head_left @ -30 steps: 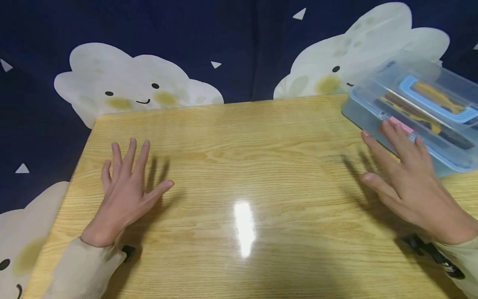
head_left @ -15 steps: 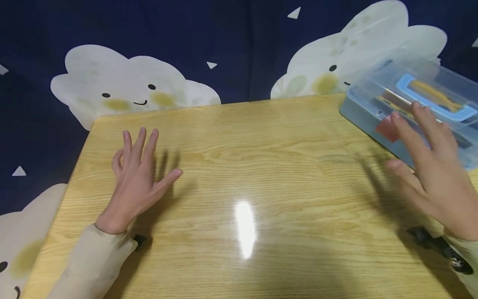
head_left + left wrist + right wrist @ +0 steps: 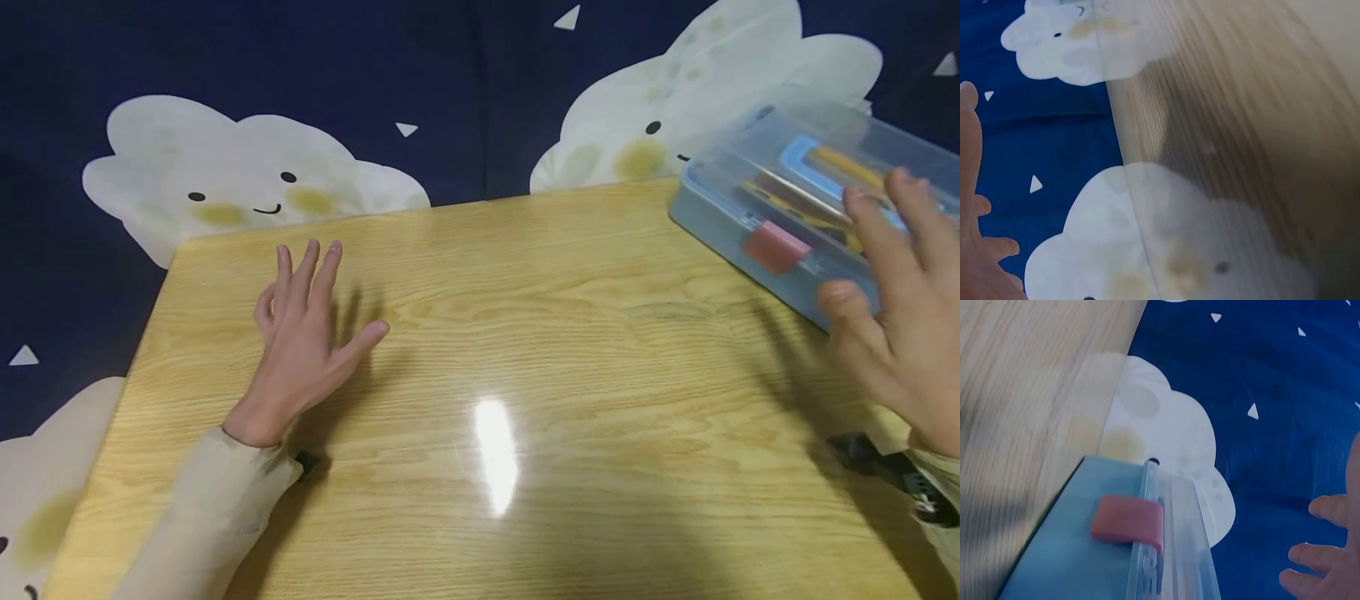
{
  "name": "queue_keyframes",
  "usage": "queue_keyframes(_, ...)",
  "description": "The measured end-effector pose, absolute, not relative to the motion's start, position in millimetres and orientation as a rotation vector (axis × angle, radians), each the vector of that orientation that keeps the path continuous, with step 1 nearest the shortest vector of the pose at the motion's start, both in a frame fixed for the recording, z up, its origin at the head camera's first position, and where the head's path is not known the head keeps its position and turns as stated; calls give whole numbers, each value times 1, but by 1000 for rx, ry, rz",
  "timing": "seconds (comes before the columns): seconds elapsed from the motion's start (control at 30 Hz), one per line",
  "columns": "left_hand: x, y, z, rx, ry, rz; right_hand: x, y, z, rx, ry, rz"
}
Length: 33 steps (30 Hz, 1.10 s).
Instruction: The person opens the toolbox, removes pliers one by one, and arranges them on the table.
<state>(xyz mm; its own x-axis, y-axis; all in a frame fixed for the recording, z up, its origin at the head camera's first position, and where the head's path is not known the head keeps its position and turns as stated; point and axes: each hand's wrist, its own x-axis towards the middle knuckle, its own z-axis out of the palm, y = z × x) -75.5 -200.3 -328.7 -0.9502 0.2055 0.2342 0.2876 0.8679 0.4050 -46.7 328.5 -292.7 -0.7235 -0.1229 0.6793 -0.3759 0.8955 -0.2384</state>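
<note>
A blue plastic box (image 3: 757, 212) with a clear lid and a pink latch (image 3: 777, 247) stands at the table's back right. Through the lid I make out yellow and dark items, too unclear to name. Over the box's front right part hovers my right hand (image 3: 911, 308), its fingers spread and holding nothing. In the right wrist view the pink latch (image 3: 1127, 520) shows near the box's edge, with the fingers apart from it at the right. My left hand (image 3: 303, 342) hangs above the left side of the table, fingers spread and nothing in them.
The wooden table (image 3: 570, 333) has a bright light reflection near its middle. A dark blue cloth (image 3: 465, 100) with white cloud faces hangs behind it and along its left side. Each wrist carries a small dark camera mount.
My right hand has moved right and slightly up, farther over the box, uncovering the pink latch. The left hand has shifted right and up. The view has turned a little.
</note>
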Motion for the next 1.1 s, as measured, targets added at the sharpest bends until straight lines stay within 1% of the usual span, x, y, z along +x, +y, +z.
queue_keyframes(0.17, -86, -191, -329, -414, -2811, -723, -49, 336, -295, 280, -2349, 544)
queue_keyframes(0.37, -105, -180, -333, -423, -2748, -801, -61, 341, -300, 142, -2240, 489)
queue_keyframes(0.6, -124, -168, -335, -433, -2735, -862, -69, 364, -309, -58, -2365, 676)
queue_keyframes(0.93, -135, -153, -330, -446, -2747, -1020, -73, 378, -314, -334, -2442, 816)
queue_keyframes(1.1, -137, -143, -323, -452, -2753, -1089, -75, 380, -315, -425, -2475, 801)
